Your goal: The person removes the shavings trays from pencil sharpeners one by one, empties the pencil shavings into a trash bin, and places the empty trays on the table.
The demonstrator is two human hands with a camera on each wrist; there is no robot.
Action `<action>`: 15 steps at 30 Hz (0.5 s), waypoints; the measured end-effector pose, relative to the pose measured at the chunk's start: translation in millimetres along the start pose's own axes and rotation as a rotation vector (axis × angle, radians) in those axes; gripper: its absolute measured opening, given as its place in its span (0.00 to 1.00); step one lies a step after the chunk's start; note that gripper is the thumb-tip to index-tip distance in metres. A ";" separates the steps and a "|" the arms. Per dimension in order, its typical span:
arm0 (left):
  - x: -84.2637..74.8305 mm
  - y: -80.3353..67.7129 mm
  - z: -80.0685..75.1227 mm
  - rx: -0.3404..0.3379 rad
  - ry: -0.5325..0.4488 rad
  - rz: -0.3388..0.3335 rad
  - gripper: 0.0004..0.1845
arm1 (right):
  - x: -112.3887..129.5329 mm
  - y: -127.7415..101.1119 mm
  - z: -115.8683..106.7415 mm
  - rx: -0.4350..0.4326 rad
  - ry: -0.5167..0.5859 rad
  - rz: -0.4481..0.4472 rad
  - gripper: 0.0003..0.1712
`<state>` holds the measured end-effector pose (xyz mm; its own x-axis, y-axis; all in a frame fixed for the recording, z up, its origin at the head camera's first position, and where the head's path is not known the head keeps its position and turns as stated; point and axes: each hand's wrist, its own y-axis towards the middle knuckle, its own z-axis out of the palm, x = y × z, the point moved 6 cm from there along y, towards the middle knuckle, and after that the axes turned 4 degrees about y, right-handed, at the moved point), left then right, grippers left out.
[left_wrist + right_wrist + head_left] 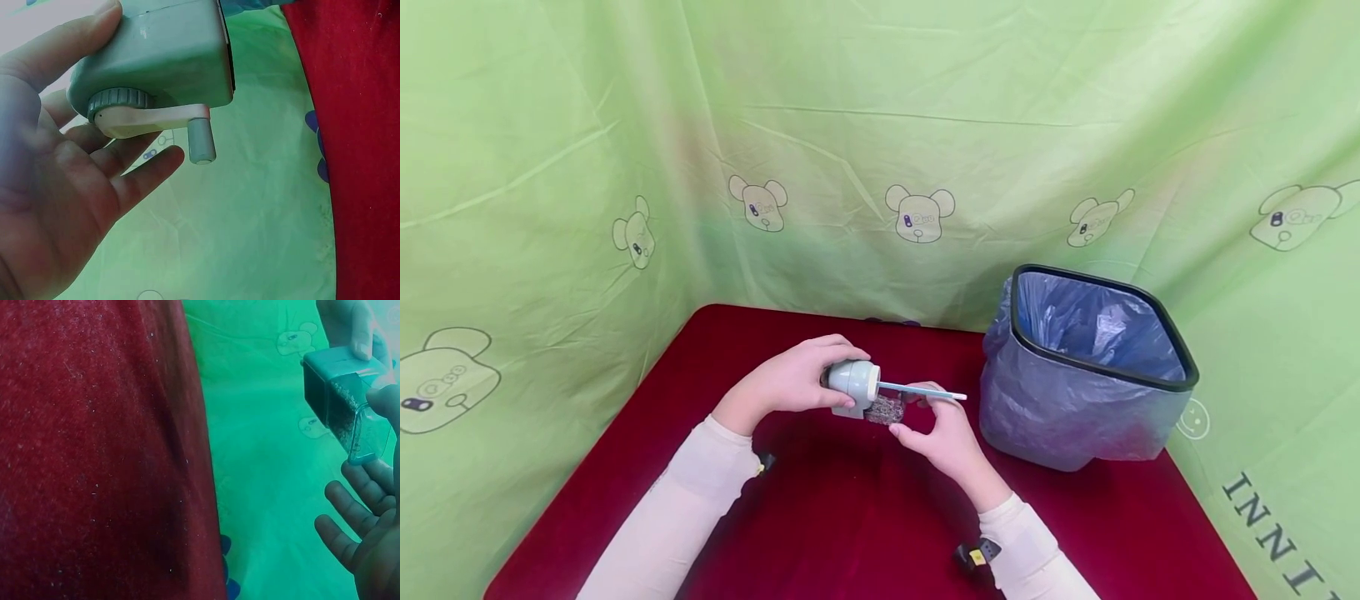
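A grey-blue pencil sharpener (852, 381) with a hand crank is held up over the table by my left hand (801, 377). The crank (156, 119) has a pale arm and a grey knob, and hangs free below the left palm. From the sharpener's front sticks a light blue pencil (917, 388), pointing right. A clear drawer (886, 409) with dark shavings inside juts out beneath the pencil. My right hand (951, 437) pinches the drawer's outer end between thumb and forefinger. Its other fingers (340, 540) are spread away from the drawer.
A bin (1090, 375) with a black rim and a bluish plastic liner stands on the right of the red-covered table (850, 517). Green curtains (850, 150) printed with bear heads close off the back and sides.
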<state>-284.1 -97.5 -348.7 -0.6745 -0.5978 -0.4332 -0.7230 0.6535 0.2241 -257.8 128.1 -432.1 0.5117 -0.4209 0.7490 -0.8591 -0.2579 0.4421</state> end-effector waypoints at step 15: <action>3.7 -1.2 -1.4 -0.010 0.000 -0.006 0.32 | 4.2 -4.6 0.4 -0.019 -0.065 0.022 0.28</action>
<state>-285.8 -101.1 -349.3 -0.6700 -0.6016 -0.4350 -0.7287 0.6450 0.2303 -251.7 127.2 -431.2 0.4913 -0.4817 0.7256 -0.8700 -0.2315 0.4353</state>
